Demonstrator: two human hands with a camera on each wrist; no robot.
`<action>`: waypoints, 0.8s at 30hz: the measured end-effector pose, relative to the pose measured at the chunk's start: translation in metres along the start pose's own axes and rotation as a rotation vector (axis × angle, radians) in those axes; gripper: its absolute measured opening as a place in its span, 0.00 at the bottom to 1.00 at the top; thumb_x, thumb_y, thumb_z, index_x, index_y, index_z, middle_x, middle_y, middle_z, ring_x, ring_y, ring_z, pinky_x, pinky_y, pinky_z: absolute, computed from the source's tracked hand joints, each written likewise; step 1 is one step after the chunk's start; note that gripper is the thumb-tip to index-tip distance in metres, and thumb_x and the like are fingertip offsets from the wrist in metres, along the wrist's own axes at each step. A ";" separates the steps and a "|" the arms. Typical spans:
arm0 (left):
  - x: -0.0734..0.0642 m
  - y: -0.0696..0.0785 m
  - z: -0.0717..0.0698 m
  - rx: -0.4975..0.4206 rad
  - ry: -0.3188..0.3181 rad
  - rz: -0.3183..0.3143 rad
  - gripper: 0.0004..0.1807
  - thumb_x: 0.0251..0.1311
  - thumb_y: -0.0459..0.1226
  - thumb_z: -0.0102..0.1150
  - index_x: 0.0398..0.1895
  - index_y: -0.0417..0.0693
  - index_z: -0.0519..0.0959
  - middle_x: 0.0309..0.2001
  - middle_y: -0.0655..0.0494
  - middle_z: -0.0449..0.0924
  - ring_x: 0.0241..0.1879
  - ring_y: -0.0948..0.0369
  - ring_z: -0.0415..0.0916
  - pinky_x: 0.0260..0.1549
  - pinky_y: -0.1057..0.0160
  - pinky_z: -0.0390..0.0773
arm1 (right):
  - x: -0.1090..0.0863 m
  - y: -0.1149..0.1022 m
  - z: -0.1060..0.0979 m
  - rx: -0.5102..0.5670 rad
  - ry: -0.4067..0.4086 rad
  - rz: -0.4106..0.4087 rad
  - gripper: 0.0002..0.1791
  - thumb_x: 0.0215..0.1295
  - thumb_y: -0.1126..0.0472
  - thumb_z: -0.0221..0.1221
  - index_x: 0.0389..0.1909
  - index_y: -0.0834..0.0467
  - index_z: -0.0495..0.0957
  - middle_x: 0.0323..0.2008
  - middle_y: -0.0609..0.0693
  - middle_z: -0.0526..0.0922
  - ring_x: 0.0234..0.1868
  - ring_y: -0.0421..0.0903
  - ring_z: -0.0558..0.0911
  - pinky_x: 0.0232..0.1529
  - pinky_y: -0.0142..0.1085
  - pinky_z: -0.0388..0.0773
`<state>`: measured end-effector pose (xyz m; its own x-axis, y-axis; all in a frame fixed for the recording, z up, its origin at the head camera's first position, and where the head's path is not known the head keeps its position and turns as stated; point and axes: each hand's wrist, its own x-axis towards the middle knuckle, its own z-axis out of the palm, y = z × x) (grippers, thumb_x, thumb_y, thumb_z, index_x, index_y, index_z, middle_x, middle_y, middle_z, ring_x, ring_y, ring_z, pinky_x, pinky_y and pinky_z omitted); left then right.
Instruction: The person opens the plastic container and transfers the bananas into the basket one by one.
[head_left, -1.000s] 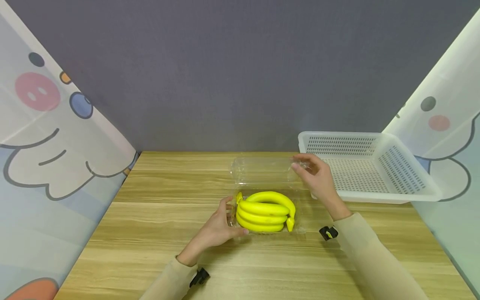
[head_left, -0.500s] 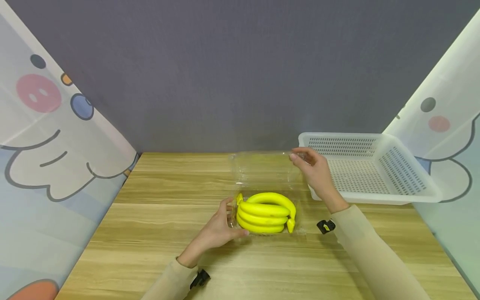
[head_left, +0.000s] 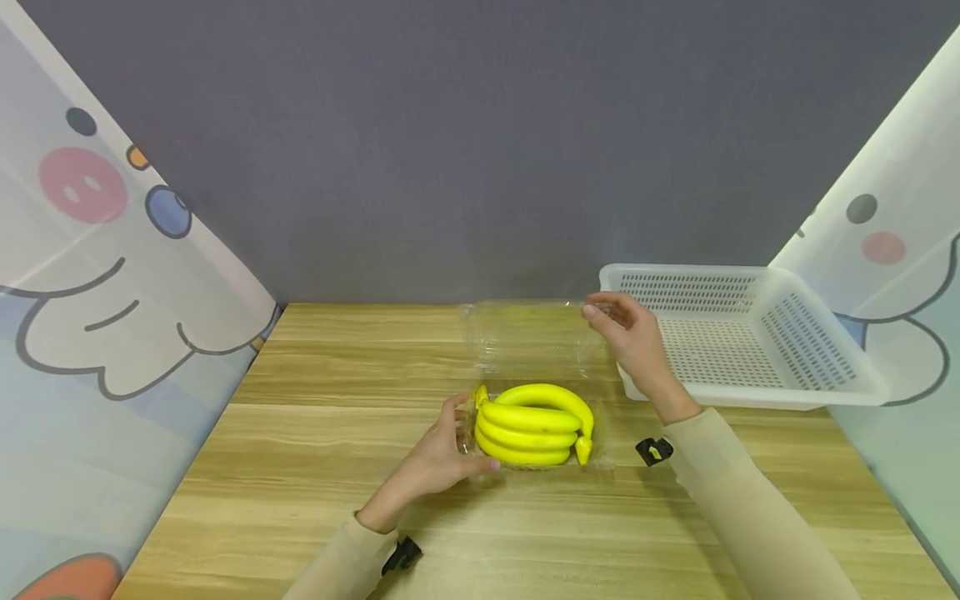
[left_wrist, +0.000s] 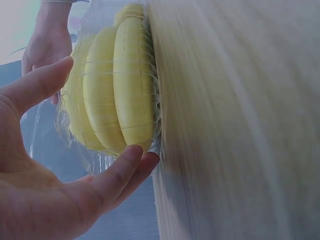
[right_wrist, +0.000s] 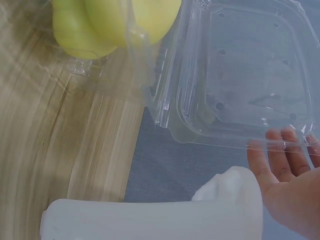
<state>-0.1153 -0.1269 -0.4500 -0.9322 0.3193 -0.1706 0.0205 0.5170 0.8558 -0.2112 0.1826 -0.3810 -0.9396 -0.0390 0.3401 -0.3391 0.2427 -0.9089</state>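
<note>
Our left grip (head_left: 438,458) is wide, touching clear plastic box (left_wrist: 101,159) | curved yellow bananas (head_left: 527,437) inside | our right grip (head_left: 636,346) pinches transparent lid (right_wrist: 252,75)

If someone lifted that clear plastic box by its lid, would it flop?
Probably: the clear plastic box looks thin-walled, so it may flex easily. Its lid stands folded back along a crease, so it would likely swing there. The bananas lie loose in the base, so they might slide if it tilted.

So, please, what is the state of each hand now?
Left hand: holding the clear rectangular plastic box.
Right hand: holding the box's clear rectangular plastic lid.
</note>
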 end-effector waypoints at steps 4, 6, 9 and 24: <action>0.000 0.002 0.000 -0.003 0.004 -0.005 0.64 0.50 0.49 0.79 0.80 0.43 0.44 0.71 0.33 0.62 0.65 0.38 0.69 0.57 0.39 0.75 | 0.001 0.000 -0.003 -0.013 0.006 0.001 0.21 0.74 0.56 0.61 0.59 0.67 0.77 0.49 0.46 0.82 0.48 0.41 0.80 0.49 0.27 0.77; 0.001 0.003 0.000 -0.004 0.006 -0.012 0.64 0.50 0.49 0.79 0.80 0.44 0.44 0.71 0.34 0.62 0.65 0.39 0.69 0.58 0.39 0.75 | 0.001 -0.001 -0.004 -0.024 0.008 0.001 0.21 0.74 0.57 0.60 0.59 0.67 0.77 0.50 0.49 0.81 0.49 0.39 0.79 0.50 0.26 0.76; 0.001 0.002 0.001 -0.002 0.008 -0.015 0.64 0.49 0.49 0.79 0.80 0.44 0.45 0.71 0.35 0.62 0.65 0.39 0.69 0.57 0.39 0.75 | 0.000 -0.001 -0.005 -0.032 0.009 -0.005 0.21 0.74 0.58 0.60 0.60 0.68 0.76 0.53 0.54 0.81 0.51 0.37 0.78 0.51 0.26 0.76; 0.000 0.001 0.000 0.012 0.011 -0.012 0.63 0.49 0.49 0.79 0.80 0.44 0.45 0.70 0.34 0.63 0.64 0.39 0.70 0.56 0.39 0.76 | -0.004 -0.001 -0.015 0.026 0.063 0.047 0.25 0.75 0.57 0.60 0.62 0.72 0.72 0.57 0.66 0.78 0.48 0.36 0.81 0.47 0.28 0.82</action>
<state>-0.1151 -0.1262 -0.4492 -0.9363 0.3041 -0.1755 0.0131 0.5299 0.8479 -0.2062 0.1973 -0.3773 -0.9501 0.0330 0.3103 -0.2962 0.2173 -0.9301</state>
